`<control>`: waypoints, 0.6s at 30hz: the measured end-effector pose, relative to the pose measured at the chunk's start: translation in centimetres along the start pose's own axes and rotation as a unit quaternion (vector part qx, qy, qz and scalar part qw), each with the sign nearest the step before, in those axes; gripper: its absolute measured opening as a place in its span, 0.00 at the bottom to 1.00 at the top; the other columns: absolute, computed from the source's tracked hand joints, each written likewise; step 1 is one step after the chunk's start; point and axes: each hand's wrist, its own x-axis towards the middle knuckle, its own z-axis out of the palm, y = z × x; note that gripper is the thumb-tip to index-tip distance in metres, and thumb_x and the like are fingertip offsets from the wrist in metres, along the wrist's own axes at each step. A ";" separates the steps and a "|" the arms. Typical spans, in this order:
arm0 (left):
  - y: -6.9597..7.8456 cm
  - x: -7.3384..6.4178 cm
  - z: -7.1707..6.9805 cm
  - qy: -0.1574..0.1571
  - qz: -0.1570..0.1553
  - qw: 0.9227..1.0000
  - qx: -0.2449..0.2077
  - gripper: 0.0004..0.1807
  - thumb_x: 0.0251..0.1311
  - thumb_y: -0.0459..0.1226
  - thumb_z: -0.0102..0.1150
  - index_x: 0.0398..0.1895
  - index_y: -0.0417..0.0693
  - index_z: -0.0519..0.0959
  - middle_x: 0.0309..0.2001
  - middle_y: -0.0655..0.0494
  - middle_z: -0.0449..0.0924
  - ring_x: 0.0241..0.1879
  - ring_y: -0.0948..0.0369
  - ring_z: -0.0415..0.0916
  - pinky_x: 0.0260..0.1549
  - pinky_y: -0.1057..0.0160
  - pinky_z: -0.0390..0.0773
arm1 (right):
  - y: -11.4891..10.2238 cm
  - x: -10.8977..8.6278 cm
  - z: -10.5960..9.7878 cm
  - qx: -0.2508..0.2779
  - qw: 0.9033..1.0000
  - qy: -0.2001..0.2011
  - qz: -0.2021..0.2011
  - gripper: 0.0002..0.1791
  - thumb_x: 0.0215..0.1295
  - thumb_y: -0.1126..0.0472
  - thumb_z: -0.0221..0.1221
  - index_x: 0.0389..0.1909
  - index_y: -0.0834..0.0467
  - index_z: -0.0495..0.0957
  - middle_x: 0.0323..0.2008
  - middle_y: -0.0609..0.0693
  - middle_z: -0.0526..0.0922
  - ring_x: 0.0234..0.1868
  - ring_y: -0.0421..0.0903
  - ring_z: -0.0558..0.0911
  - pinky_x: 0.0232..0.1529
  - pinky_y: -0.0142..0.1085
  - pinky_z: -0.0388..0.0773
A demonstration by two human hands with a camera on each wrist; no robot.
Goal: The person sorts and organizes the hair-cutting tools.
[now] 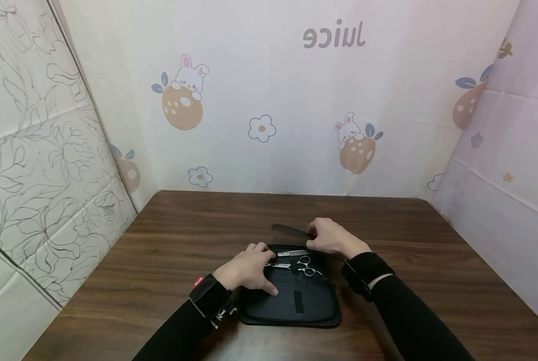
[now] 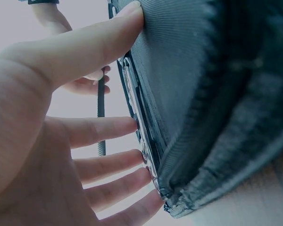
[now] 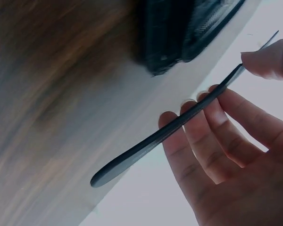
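A black zip case (image 1: 273, 306) lies open on the table, with silver scissors (image 1: 308, 266) and another slim silver tool (image 1: 291, 253) lying in its upper part. My left hand (image 1: 248, 268) rests on the case's left side; in the left wrist view its thumb presses the black fabric (image 2: 174, 61) and its spread fingertips touch the edge. Beyond the case's far right corner, my right hand (image 1: 334, 236) holds a slim black comb (image 1: 291, 230) above the table. The right wrist view shows the comb (image 3: 146, 143) pinched between thumb and fingertips, its rounded end sticking out past the little finger.
A dark brown wooden table (image 1: 197, 225) extends around the case on all sides. Behind it hangs a pale curtain (image 1: 233, 100) printed with rabbits and fruit. A flower-patterned panel (image 1: 34, 150) stands at the left, and more curtain (image 1: 512, 150) hangs at the right.
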 end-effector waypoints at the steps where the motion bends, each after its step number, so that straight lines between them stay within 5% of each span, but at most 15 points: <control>1: 0.0 0.0 0.0 0.001 0.000 1.000 -0.001 0.45 0.49 0.57 0.78 0.69 0.50 0.73 0.67 0.51 0.67 0.65 0.51 0.64 0.61 0.50 0.70 | -0.2 -0.2 -0.1 0.003 1.000 0.001 -0.002 0.19 0.61 0.60 0.61 0.51 0.65 0.82 0.46 0.56 0.83 0.44 0.50 0.81 0.50 0.50 0.78; 18: 0.1 -0.1 -0.1 0.000 0.000 1.000 -0.004 0.46 0.48 0.57 0.78 0.69 0.49 0.73 0.67 0.51 0.68 0.65 0.51 0.64 0.62 0.49 0.70 | -2.4 -2.6 -0.1 -0.006 0.999 0.020 -0.028 0.18 0.63 0.59 0.64 0.50 0.64 0.83 0.41 0.51 0.78 0.38 0.47 0.75 0.44 0.45 0.75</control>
